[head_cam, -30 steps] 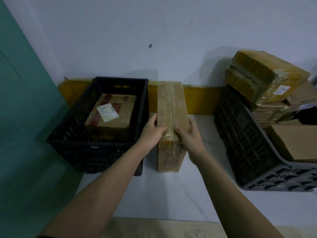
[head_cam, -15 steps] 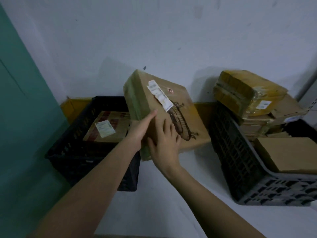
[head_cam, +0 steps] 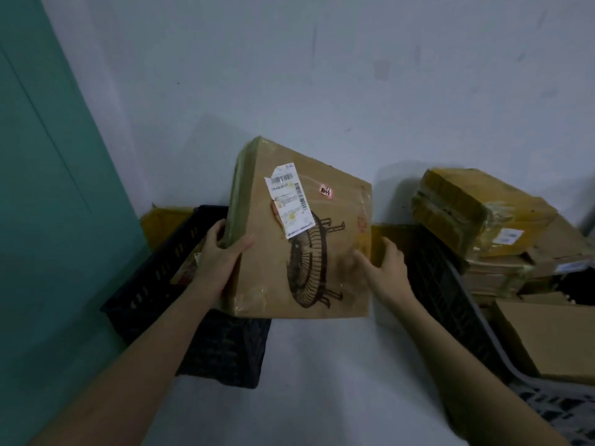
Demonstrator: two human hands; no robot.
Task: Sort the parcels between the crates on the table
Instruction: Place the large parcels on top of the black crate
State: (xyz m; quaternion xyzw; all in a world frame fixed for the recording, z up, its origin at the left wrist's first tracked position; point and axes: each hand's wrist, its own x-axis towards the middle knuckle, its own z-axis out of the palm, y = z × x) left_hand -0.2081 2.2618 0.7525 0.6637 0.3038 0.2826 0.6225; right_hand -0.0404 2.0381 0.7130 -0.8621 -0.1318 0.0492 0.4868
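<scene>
From the head camera, a person is holding a flat cardboard parcel up off the white desk, tilted so that its broad printed face is turned toward the camera. That face is showing a line drawing of a fan, a white shipping label peeling at its corners, and a small pink sticker.

The left hand is gripping the parcel's left edge, its thumb lying across the front face and its fingers wrapping around the taped side. The right hand is pressing against the parcel's right edge, its fingers reaching behind the box, so both hands are grasping the same parcel.

The parcel is hanging between the two crates, its lower left corner overlapping the black crate on the left. Inside that crate, only a sliver of another box is showing beside the left wrist. The dark crate on the right is standing near the right hand, piled with parcels: a yellow tape-wrapped parcel with a white label is lying tilted on top of the stack, and a plain brown box is sitting lower at the front.

Behind the crates, a yellow strip is running along the foot of the pale wall, and a teal panel is filling the left side.
</scene>
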